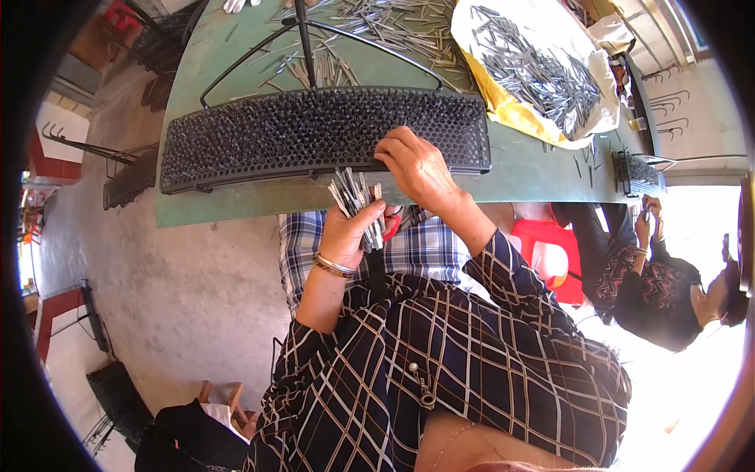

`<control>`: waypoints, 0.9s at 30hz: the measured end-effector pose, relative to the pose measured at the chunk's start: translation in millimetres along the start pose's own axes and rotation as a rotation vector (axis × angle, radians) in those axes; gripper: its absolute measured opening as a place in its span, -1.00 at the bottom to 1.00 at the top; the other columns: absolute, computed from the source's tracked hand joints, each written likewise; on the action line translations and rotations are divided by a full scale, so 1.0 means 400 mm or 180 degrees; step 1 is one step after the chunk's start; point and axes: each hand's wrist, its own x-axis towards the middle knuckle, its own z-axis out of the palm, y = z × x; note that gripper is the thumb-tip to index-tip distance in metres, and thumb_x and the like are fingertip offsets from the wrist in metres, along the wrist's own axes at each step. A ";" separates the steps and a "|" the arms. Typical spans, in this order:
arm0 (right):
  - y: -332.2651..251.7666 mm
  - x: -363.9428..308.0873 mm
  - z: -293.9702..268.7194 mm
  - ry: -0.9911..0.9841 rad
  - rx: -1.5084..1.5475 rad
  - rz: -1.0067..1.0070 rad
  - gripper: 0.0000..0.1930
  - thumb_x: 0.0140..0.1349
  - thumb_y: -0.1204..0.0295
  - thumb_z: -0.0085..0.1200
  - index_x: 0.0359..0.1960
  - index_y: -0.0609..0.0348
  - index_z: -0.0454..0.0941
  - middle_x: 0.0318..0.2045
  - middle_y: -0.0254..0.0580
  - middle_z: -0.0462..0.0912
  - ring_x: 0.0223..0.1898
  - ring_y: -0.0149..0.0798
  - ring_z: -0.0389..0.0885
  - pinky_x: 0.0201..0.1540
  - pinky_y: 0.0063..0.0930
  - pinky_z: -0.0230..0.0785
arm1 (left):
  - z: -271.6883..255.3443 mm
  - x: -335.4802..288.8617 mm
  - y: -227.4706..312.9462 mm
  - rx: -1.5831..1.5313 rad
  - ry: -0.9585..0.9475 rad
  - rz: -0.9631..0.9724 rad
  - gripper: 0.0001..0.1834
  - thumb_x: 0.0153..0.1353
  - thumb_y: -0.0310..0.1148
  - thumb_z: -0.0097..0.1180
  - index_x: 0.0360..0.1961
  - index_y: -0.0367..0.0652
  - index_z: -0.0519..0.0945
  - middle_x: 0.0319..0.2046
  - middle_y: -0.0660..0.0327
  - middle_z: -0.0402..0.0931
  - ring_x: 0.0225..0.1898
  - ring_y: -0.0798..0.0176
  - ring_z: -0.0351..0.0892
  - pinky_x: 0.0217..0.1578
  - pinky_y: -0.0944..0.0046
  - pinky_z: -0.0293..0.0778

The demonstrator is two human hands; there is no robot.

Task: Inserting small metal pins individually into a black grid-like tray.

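A bundle of thin grey metal sticks (pixel 351 191) stands upright in my left hand (pixel 344 234), whose fingers are wrapped round it just off the table's near edge. My right hand (pixel 425 171) is over the right part of a long black perforated rack (pixel 259 145), fingertips pinched together at its near rows. Whatever the pinch holds is hidden. Many rack holes at the left and middle are filled with dark stick ends, while open holes show along the near rows and the right end. A black metal frame (pixel 307 47) rises from the rack's far side.
Loose sticks (pixel 393 31) are strewn across the far part of the green table (pixel 519 169). A white and yellow sack (pixel 503 102) heaped with sticks lies at the right. Another person (pixel 657 295) sits beyond a red stool (pixel 550 256). A smaller rack (pixel 638 173) sits at the table's right end.
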 end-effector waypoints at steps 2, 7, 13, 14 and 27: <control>-0.002 0.007 -0.004 -0.0107 -0.0057 -0.0077 -0.88 0.12 0.49 0.09 -0.32 0.24 0.49 -0.36 -0.14 0.47 -0.42 -0.09 0.54 -0.34 -0.29 0.43 | -0.001 0.000 0.000 -0.0022 -0.0006 0.0041 -0.83 0.17 -0.51 0.13 -0.19 -0.28 0.51 -0.35 0.01 0.61 -0.40 0.15 0.66 -0.42 0.24 0.63; -0.007 0.031 -0.062 -0.0553 -0.0140 -0.0080 -0.88 0.12 0.56 0.08 -0.30 0.28 0.46 -0.33 -0.11 0.49 -0.34 -0.06 0.55 -0.31 -0.30 0.44 | -0.001 -0.002 0.005 -0.0014 0.0072 -0.0037 -0.80 0.17 -0.51 0.14 -0.17 -0.29 0.50 -0.34 0.02 0.62 -0.38 0.15 0.66 -0.40 0.22 0.64; -0.009 0.091 -0.091 -0.1045 -0.0575 -0.0624 -0.85 0.08 0.55 0.05 -0.30 0.28 0.46 -0.38 -0.11 0.46 -0.37 -0.08 0.56 -0.31 -0.31 0.44 | -0.004 -0.003 0.003 -0.0050 0.0011 -0.0092 -0.76 0.12 -0.52 0.21 -0.18 -0.18 0.49 -0.38 0.17 0.60 -0.37 0.30 0.62 -0.40 0.36 0.54; -0.010 0.095 -0.084 -0.1042 -0.0574 -0.0624 -0.85 0.08 0.55 0.05 -0.30 0.28 0.46 -0.38 -0.11 0.46 -0.37 -0.08 0.56 -0.31 -0.31 0.44 | -0.006 -0.001 -0.001 -0.0047 0.0011 -0.0091 -0.76 0.12 -0.52 0.21 -0.18 -0.18 0.49 -0.38 0.17 0.60 -0.37 0.30 0.62 -0.40 0.36 0.54; -0.036 0.046 -0.073 -0.0769 0.0646 0.0531 -0.82 0.07 0.40 0.22 -0.36 0.27 0.62 -0.43 -0.11 0.60 -0.47 -0.18 0.58 -0.42 -0.37 0.42 | 0.004 0.006 -0.003 -0.0120 0.0102 0.0172 -0.79 0.17 -0.51 0.16 -0.16 -0.27 0.50 -0.37 0.14 0.60 -0.36 0.22 0.66 -0.37 0.30 0.60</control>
